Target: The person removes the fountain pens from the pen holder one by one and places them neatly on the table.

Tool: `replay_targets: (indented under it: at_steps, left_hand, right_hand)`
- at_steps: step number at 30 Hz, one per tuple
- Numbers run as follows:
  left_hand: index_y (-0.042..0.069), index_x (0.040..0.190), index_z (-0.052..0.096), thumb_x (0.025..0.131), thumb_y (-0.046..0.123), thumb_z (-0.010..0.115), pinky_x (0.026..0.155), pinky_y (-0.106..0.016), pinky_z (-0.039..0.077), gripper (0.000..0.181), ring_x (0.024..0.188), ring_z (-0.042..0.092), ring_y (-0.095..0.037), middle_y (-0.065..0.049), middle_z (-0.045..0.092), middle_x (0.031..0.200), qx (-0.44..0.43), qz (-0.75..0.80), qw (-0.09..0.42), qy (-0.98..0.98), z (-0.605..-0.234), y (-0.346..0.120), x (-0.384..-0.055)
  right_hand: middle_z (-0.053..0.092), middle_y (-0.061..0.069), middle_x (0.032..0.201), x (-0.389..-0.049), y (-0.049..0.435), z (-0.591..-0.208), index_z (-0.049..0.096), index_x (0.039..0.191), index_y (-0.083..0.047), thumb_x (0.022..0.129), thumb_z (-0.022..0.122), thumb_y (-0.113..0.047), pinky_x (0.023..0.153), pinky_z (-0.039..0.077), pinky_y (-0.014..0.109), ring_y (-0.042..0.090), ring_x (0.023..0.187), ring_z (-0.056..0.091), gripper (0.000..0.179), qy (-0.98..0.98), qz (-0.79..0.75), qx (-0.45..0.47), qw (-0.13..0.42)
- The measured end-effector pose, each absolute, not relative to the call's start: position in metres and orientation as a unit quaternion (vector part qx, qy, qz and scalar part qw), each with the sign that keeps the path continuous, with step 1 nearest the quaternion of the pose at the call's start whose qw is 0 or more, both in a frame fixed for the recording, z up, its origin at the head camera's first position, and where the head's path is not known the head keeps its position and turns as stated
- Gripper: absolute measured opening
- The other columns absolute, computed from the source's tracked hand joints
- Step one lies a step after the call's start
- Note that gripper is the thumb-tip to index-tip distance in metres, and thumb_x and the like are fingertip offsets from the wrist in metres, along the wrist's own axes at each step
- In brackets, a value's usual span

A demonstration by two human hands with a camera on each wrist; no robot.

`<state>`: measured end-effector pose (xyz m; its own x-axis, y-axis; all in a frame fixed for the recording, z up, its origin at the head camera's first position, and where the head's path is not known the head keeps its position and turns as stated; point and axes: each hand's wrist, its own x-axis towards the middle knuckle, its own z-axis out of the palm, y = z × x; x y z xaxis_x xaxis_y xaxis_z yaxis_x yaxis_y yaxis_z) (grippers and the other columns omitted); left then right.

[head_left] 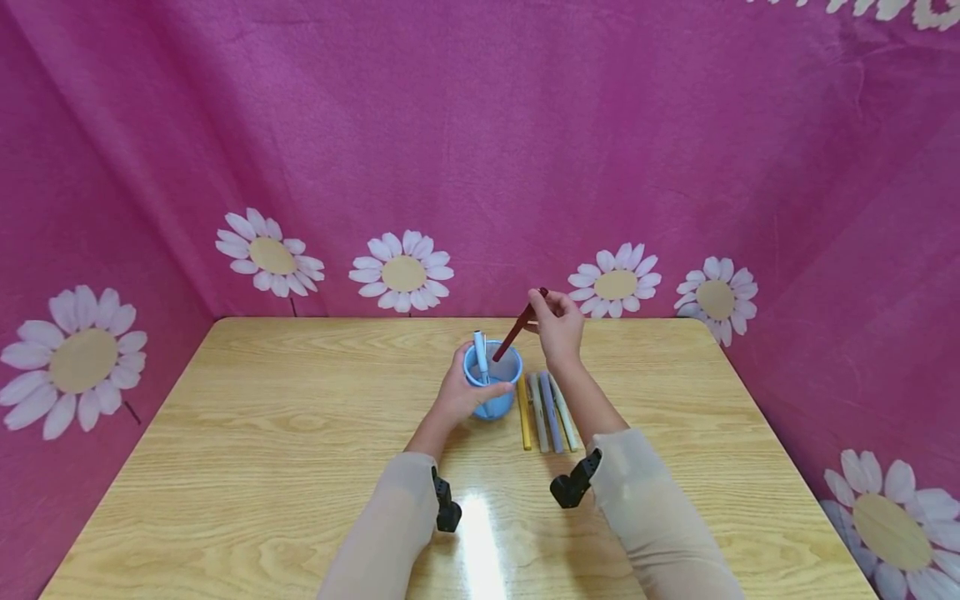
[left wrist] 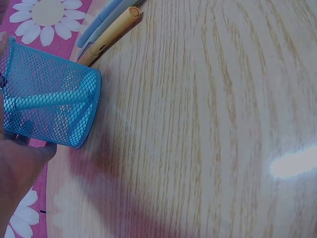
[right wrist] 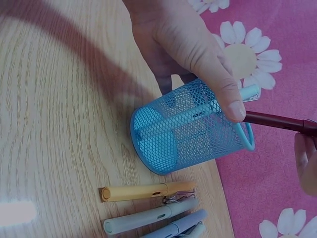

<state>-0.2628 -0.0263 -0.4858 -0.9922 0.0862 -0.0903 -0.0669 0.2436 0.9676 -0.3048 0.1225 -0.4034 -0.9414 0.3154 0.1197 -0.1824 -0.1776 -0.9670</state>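
Observation:
A blue mesh pen cup [head_left: 495,404] stands on the table, and my left hand [head_left: 459,393] grips it round the side near the rim. Inside the cup leans a light blue pen [head_left: 481,354], its upper end above the rim. My right hand [head_left: 558,327] pinches a dark red pen [head_left: 516,331] by its upper end. That pen slants down, its lower end over the cup's mouth. Beside the cup on the right lie a yellow pen [right wrist: 143,191], a grey-green pen [right wrist: 148,216], a lavender pen [head_left: 551,412] and a pale green pen [head_left: 564,414], side by side.
The wooden table [head_left: 262,433] ends at a pink curtain [head_left: 480,167] with white daisies, which also hangs at both sides. A black wrist camera [head_left: 447,508] sits at the left sleeve, another black camera [head_left: 573,481] at the right sleeve. Light glares off the table front.

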Motion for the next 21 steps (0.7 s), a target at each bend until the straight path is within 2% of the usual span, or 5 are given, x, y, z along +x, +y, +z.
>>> replay_targets:
  at_steps: [15, 21]
  left_hand:
    - [0.026, 0.143, 0.025, 0.069, 0.036, 0.082, 0.107, -0.049, 0.035, 0.094, 0.130, 0.041, -0.024, -0.003, 0.045, 0.138, 0.022, 0.623, 0.052, 0.780, -0.485, -0.027, -0.261]
    - [0.025, 0.144, 0.025, 0.069, 0.036, 0.082, 0.106, -0.049, 0.037, 0.095, 0.130, 0.041, -0.025, -0.004, 0.045, 0.139, 0.024, 0.622, 0.054, 0.781, -0.484, -0.027, -0.260]
  right_hand:
    - [0.058, -0.006, 0.066, -0.300, 0.130, -0.397, 0.060, 0.090, -0.008, 0.087, 0.066, -0.023, 0.058, 0.057, 0.027, 0.005, 0.056, 0.062, 0.016, -0.635, 0.752, -0.051, 0.171]
    - [0.058, -0.007, 0.063, -0.298, 0.135, -0.396, 0.061, 0.094, -0.003, 0.088, 0.066, -0.021, 0.055, 0.056, 0.027, 0.007, 0.055, 0.061, 0.019, -0.634, 0.749, -0.052, 0.183]
